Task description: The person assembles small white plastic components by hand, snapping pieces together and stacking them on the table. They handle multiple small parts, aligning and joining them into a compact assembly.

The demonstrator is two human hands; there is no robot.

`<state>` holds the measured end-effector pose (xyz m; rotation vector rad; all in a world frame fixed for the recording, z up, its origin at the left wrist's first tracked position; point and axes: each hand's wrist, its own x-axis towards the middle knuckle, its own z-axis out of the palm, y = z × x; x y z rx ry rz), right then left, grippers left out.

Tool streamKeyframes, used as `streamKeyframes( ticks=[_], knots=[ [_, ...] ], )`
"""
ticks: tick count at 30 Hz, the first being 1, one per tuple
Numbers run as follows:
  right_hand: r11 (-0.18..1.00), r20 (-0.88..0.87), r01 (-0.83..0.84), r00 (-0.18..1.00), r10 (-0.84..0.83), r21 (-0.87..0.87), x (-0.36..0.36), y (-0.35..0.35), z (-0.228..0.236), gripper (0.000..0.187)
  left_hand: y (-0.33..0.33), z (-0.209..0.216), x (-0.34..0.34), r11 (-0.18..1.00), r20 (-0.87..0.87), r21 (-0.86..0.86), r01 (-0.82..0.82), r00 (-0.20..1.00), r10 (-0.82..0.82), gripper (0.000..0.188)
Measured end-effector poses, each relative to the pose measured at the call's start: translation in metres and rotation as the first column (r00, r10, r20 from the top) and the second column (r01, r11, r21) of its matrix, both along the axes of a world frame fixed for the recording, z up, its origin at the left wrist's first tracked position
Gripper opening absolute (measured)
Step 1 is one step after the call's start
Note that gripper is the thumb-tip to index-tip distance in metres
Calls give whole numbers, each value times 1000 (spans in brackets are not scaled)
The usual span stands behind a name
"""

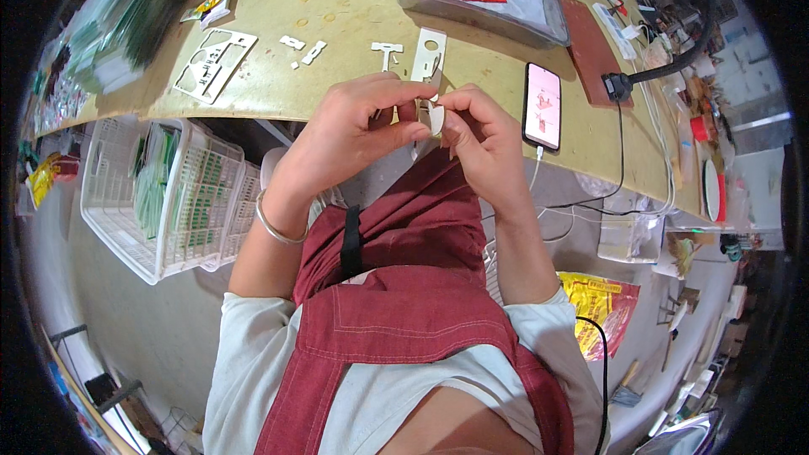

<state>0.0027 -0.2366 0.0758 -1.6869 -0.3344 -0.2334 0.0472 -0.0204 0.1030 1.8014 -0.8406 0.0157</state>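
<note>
Both of my hands meet at the table's near edge around a small white flat cut-out piece. My left hand pinches it from the left with thumb and forefinger. From the right, the fingertips of my right hand close on the same piece. Just beyond my fingers lies a white strip with a round hole, and to its left a small T-shaped white piece. Farther left are several little white offcuts and a white sheet with cut-out openings. My fingers partly hide the held piece's outline.
A phone with a lit screen lies right of my hands, its cable hanging off the edge. A grey tray holding a red piece stands behind. Stacked green sheets fill the far left; a white plastic basket stands below.
</note>
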Motion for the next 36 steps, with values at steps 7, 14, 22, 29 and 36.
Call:
streamKeyframes(
  ticks=[7,14,22,29,36],
  knots=[
    [932,-281,-65,944,174,357,4,-1,-18,12,0,0,3,1000,-24,-4,-2,1000,2,38],
    [806,-343,-26,897,281,592,8,9,-27,17,6,-9,9,993,46,83,-89,995,85,35],
    [810,-358,-24,889,285,586,17,7,-39,20,23,-29,40,969,88,93,-227,972,219,35],
    [835,-379,-6,889,257,551,22,15,-28,16,26,-49,33,990,-143,-86,-110,985,97,38],
    [892,-422,0,881,214,452,20,19,-24,14,21,-36,17,1000,-117,-13,-5,993,3,41]
  ],
)
